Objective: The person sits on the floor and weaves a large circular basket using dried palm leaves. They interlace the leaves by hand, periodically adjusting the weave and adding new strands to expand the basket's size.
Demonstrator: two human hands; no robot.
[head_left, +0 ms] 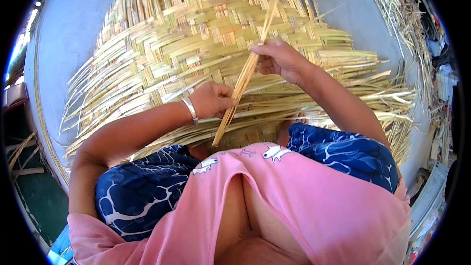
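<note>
A narrow bundle of flat, straw-coloured reed strips [247, 72] slants across the middle, its far end up and to the right. My left hand [212, 99], with a pale bangle [190, 110] at the wrist, pinches its near part. Farther up, my right hand [278, 61] grips the same strips between thumb and curled fingers. Beneath both hands spreads a large woven reed mat [171, 44] in yellow and green, with loose strip ends fanning out along its far, left and right edges. Its near part runs under my legs.
The mat lies on a smooth grey floor [66, 34]. Loose dry reed stalks [392, 0] are heaped at the far right. Mixed clutter lines the right rim. At the left stands a dark reddish box-like thing [15, 95], with a few sticks [24, 159] lower down.
</note>
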